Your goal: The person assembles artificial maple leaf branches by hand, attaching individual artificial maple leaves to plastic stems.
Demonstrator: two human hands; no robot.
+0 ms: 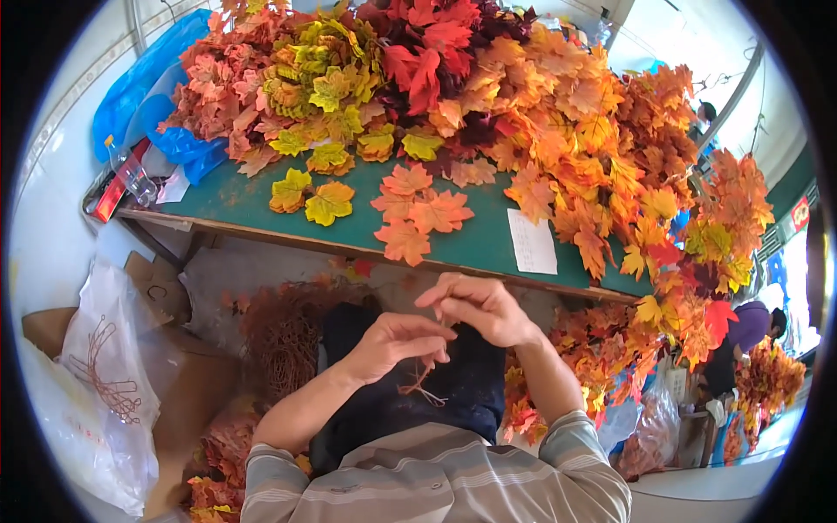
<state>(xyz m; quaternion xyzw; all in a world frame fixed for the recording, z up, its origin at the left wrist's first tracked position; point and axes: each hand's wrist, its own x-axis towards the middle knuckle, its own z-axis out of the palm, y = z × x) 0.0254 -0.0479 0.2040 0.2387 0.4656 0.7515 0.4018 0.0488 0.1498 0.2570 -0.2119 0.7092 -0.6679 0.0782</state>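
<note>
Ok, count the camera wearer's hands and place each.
2: the left hand above the dark-clothed lap, thin brown wire hanging below it; the right hand farther forward, nearer the green table. Neither is hidden.

Reddish-brown thin wire stem [420,383]; green flat tabletop [488,241], brown edge; coral-pink leaf pile [209,105], yellow-green leaf pile [330,83], bright red leaf pile [427,74], orange leaf pile [562,96]; blue crumpled plastic bag [131,100]; white rectangular paper slip [532,244]; grey-brown cloth shirt [427,479], pale stripes.
</note>
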